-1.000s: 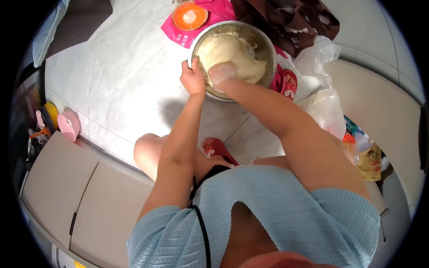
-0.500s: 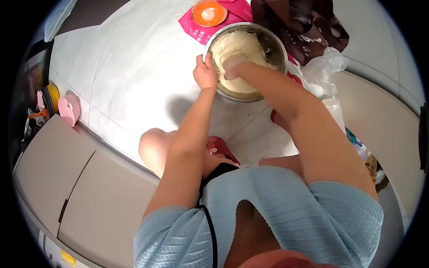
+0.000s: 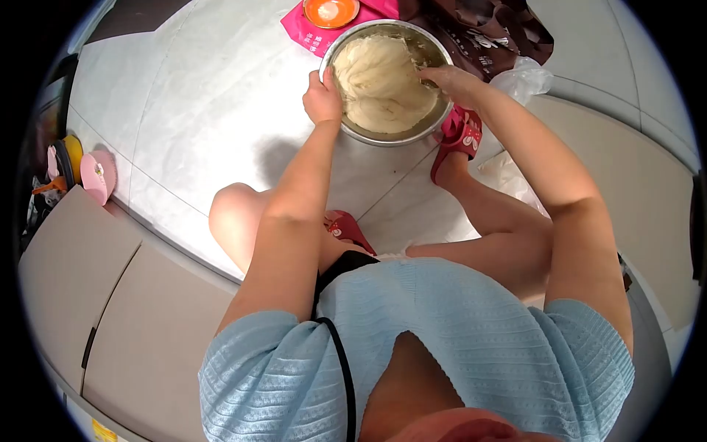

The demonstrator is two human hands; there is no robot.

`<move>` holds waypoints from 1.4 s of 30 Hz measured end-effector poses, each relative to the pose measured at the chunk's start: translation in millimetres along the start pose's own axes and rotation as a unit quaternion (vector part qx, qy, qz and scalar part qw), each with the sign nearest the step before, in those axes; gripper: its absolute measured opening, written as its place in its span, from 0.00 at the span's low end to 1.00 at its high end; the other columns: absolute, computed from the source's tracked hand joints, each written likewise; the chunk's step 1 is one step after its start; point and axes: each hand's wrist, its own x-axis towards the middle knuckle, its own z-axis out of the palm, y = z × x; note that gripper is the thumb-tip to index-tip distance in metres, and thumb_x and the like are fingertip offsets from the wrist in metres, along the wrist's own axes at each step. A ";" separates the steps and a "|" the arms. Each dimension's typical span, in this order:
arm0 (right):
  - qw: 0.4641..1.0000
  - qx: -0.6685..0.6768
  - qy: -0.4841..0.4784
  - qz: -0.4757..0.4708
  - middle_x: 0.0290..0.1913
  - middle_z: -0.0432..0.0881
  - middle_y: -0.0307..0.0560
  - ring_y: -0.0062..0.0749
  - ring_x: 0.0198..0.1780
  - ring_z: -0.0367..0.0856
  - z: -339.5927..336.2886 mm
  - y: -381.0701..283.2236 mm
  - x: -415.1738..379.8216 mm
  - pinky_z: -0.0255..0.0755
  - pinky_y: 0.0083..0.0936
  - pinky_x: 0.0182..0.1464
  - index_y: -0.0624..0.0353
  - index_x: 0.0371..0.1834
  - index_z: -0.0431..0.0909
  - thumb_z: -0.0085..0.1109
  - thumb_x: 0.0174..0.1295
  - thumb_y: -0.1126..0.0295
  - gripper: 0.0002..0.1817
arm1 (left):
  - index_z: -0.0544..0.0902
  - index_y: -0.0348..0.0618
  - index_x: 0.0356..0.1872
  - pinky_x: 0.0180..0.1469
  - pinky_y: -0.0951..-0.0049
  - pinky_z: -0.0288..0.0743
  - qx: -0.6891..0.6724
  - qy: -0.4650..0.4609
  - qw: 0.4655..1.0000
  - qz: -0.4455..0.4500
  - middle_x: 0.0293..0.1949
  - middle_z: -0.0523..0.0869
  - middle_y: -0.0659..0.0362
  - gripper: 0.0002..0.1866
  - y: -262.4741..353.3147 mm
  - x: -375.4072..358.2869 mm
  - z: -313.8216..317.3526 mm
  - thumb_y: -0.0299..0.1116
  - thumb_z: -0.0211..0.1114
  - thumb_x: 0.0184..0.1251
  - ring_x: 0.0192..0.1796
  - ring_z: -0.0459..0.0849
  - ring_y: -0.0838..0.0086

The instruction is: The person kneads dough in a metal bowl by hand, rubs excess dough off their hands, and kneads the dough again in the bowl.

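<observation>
A metal bowl [image 3: 352, 133] stands on the floor with a large mass of pale dough [image 3: 379, 85] in it. The dough's top is creased and uneven. My left hand [image 3: 322, 99] is closed on the bowl's left rim. Over the right rim reaches my right hand [image 3: 453, 82], its fingers stretched toward the dough's right edge; whether the fingertips touch the dough is hard to tell. Bits of dough cling to the bowl's inner wall near those fingers.
Beyond the bowl, an orange dish [image 3: 331, 12] sits on a pink bag [image 3: 302, 31]. A dark brown bag [image 3: 501, 37] and a clear plastic bag [image 3: 524, 79] lie at the right. My feet in red slippers [image 3: 458, 140] are close to the bowl. Cabinets [image 3: 162, 317] flank me.
My right hand has come off the middle of the dough and moved right to the bowl's edge. My left hand stays at the rim. The whole view has shifted slightly.
</observation>
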 end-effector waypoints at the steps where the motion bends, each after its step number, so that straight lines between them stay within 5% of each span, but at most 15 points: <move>1: 0.986 0.127 0.017 0.104 0.55 0.78 0.48 0.38 0.59 0.72 2.6 12.9 9.1 0.68 0.33 0.58 0.55 0.59 0.75 0.58 0.61 0.53 0.26 | 0.77 0.41 0.35 0.35 0.52 0.74 -0.004 0.003 1.000 -0.008 0.25 0.83 0.44 0.20 0.4 -1.1 -0.4 0.50 0.53 0.73 0.31 0.82 0.46; 3: 0.945 0.250 0.031 0.208 0.54 0.78 0.39 0.32 0.61 0.69 15.0 39.3 26.2 0.67 0.33 0.57 0.50 0.55 0.79 0.57 0.62 0.48 0.24 | 0.78 0.41 0.36 0.35 0.52 0.74 -0.005 0.004 1.000 -0.019 0.25 0.83 0.45 0.20 -1.1 -1.0 4.2 0.50 0.53 0.73 0.31 0.82 0.46; 6: 0.908 0.321 0.121 0.239 0.59 0.76 0.45 0.37 0.60 0.71 42.6 56.0 37.7 0.66 0.33 0.58 0.48 0.60 0.76 0.58 0.60 0.46 0.28 | 0.77 0.43 0.35 0.32 0.50 0.73 -0.021 0.033 0.999 -0.006 0.21 0.82 0.45 0.20 -5.1 -0.6 7.0 0.51 0.54 0.72 0.27 0.81 0.45; 8: 0.898 0.360 0.182 0.175 0.58 0.77 0.49 0.39 0.57 0.74 63.6 49.9 34.2 0.66 0.29 0.58 0.57 0.62 0.73 0.62 0.59 0.51 0.31 | 0.77 0.43 0.34 0.31 0.52 0.73 -0.047 0.024 0.998 -0.028 0.19 0.81 0.47 0.18 2.6 -3.3 2.5 0.49 0.55 0.72 0.25 0.81 0.48; 9: 0.888 0.412 0.180 0.100 0.64 0.71 0.55 0.45 0.63 0.69 77.7 68.7 48.4 0.62 0.34 0.65 0.64 0.67 0.66 0.61 0.57 0.45 0.42 | 0.77 0.43 0.34 0.31 0.52 0.73 -0.045 0.022 0.998 -0.028 0.19 0.81 0.47 0.18 2.7 -5.5 2.5 0.49 0.55 0.72 0.25 0.81 0.48; 12: 0.851 0.387 0.308 0.177 0.63 0.72 0.57 0.43 0.63 0.69 88.0 58.7 67.5 0.62 0.31 0.65 0.70 0.69 0.60 0.66 0.53 0.47 0.48 | 0.77 0.42 0.35 0.30 0.54 0.72 -0.048 0.026 0.998 -0.022 0.18 0.79 0.49 0.17 0.8 -2.9 4.1 0.47 0.56 0.72 0.24 0.80 0.50; 19: 0.815 0.511 0.264 0.074 0.60 0.73 0.58 0.41 0.56 0.76 86.5 68.4 76.3 0.72 0.31 0.56 0.68 0.68 0.58 0.73 0.49 0.53 0.49 | 0.77 0.40 0.34 0.29 0.54 0.71 -0.045 0.045 0.997 0.048 0.19 0.80 0.47 0.16 -4.9 1.9 8.0 0.45 0.56 0.72 0.24 0.80 0.48; 22: 0.765 0.533 0.357 0.058 0.61 0.73 0.57 0.40 0.55 0.77 102.8 60.1 58.7 0.73 0.31 0.56 0.68 0.67 0.62 0.73 0.49 0.52 0.47 | 0.76 0.40 0.34 0.29 0.53 0.71 -0.033 0.050 0.995 0.074 0.19 0.80 0.46 0.17 1.5 4.5 7.2 0.45 0.55 0.73 0.25 0.80 0.47; 24: 0.851 0.437 0.285 -0.057 0.63 0.71 0.57 0.36 0.60 0.73 112.7 55.3 41.6 0.69 0.28 0.60 0.69 0.69 0.60 0.71 0.50 0.50 0.49 | 0.76 0.40 0.33 0.29 0.52 0.71 -0.025 0.030 0.997 0.070 0.19 0.81 0.46 0.17 3.6 -1.7 5.4 0.45 0.55 0.73 0.25 0.80 0.47; 25: 0.849 0.438 0.291 -0.057 0.63 0.71 0.57 0.36 0.60 0.73 115.6 51.8 35.4 0.69 0.28 0.60 0.69 0.69 0.60 0.71 0.50 0.50 0.49 | 0.76 0.40 0.33 0.30 0.52 0.72 -0.020 0.032 0.997 0.065 0.19 0.81 0.46 0.17 4.6 -0.6 6.4 0.45 0.55 0.72 0.25 0.80 0.47; 27: 0.937 0.126 0.327 -0.016 0.62 0.72 0.59 0.42 0.61 0.74 120.7 42.1 25.8 0.70 0.30 0.59 0.67 0.65 0.64 0.68 0.51 0.54 0.42 | 0.76 0.40 0.32 0.29 0.51 0.72 -0.011 0.039 0.997 0.064 0.20 0.81 0.46 0.18 3.5 -0.9 8.5 0.46 0.55 0.72 0.25 0.80 0.46; 28: 0.943 -0.036 0.330 0.006 0.62 0.73 0.59 0.45 0.61 0.75 123.8 31.6 22.1 0.70 0.31 0.59 0.66 0.62 0.66 0.66 0.51 0.55 0.38 | 0.76 0.40 0.32 0.29 0.51 0.72 -0.010 0.039 0.997 0.067 0.20 0.81 0.46 0.18 2.2 -1.1 9.6 0.46 0.55 0.72 0.25 0.80 0.46; 34: 0.963 -0.220 0.151 0.033 0.47 0.82 0.60 0.48 0.50 0.81 129.5 -45.8 10.5 0.75 0.35 0.50 0.63 0.48 0.73 0.60 0.52 0.65 0.21 | 0.75 0.39 0.32 0.29 0.52 0.71 -0.018 0.027 0.997 0.076 0.19 0.80 0.44 0.18 -2.2 -3.2 7.8 0.46 0.55 0.72 0.25 0.80 0.46; 42: 0.916 -0.382 0.113 0.041 0.44 0.86 0.50 0.43 0.46 0.85 145.5 -42.2 94.0 0.77 0.38 0.45 0.54 0.42 0.85 0.59 0.54 0.66 0.13 | 0.77 0.39 0.34 0.28 0.52 0.71 -0.039 -0.014 0.998 0.052 0.18 0.80 0.45 0.17 0.7 -0.4 5.5 0.44 0.56 0.72 0.23 0.79 0.46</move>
